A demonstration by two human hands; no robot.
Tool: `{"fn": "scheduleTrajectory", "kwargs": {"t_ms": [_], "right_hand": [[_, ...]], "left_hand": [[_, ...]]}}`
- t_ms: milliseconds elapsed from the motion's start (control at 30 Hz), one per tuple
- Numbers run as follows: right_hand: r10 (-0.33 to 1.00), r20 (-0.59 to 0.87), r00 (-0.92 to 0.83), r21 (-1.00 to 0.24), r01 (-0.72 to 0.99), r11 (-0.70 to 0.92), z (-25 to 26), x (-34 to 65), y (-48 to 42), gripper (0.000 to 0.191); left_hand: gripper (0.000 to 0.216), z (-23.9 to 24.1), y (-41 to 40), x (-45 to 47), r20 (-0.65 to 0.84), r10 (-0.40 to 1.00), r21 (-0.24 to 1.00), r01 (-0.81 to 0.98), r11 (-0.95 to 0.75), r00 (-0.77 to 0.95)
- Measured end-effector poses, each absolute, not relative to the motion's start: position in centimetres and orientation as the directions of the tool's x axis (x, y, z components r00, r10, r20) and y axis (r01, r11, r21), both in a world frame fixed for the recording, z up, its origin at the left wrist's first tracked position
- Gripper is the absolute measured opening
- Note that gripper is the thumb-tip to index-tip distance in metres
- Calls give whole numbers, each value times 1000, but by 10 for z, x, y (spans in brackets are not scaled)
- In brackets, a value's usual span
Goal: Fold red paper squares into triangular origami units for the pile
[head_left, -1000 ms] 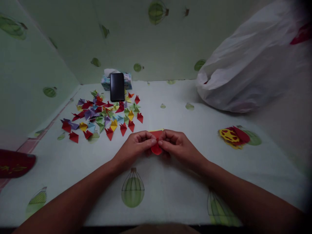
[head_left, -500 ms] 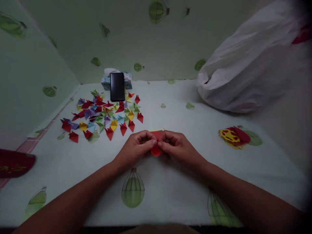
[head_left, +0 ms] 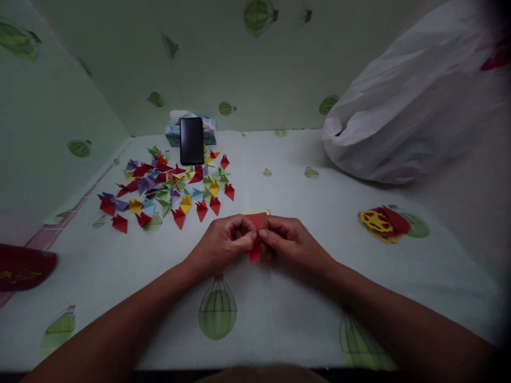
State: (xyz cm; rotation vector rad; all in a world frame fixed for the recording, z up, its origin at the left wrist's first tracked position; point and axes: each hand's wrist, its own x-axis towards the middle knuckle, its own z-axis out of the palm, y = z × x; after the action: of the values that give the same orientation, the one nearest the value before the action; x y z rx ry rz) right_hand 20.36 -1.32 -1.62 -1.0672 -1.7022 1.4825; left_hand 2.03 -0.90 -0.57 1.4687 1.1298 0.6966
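Note:
My left hand [head_left: 223,243] and my right hand [head_left: 288,242] meet at the middle of the table, both pinched on a small piece of red paper [head_left: 255,250]. The thumbs and forefingers press it from either side, and most of it is hidden by the fingers. Just behind my hands lie flat sheets, a red one on a yellow one [head_left: 257,215]. To the upper left is a spread of several small folded paper triangles [head_left: 171,186] in red, yellow, green, purple and blue.
A black phone [head_left: 191,140] leans against a tissue box [head_left: 209,131] at the back. A large white plastic bag [head_left: 415,101] fills the right rear. A red and yellow cut-paper piece [head_left: 383,223] lies right; a dark red object [head_left: 24,266] is at the left edge.
The red paper looks narrower between my fingers now, its lower tip more pinched in. My hands stay in the same spot.

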Motion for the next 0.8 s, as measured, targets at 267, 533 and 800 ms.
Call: {"fn": "scheduleTrajectory", "kwargs": {"t_ms": [267,533,800], "right_hand": [[899,0,-439,-942,302,148,-13,203,-10,30],[877,149,-457,-840,410,356,-17,206,-7,25],[868,55,-494,-931,288,223,-15,207,-8,31]], "left_hand": [[13,-5,-8,20,-179,894,954,293,56,411],[24,-3,-6,19,-355,821,934,204,293,446],[20,-2,-5,18,-364,815,931,179,318,451]]}}
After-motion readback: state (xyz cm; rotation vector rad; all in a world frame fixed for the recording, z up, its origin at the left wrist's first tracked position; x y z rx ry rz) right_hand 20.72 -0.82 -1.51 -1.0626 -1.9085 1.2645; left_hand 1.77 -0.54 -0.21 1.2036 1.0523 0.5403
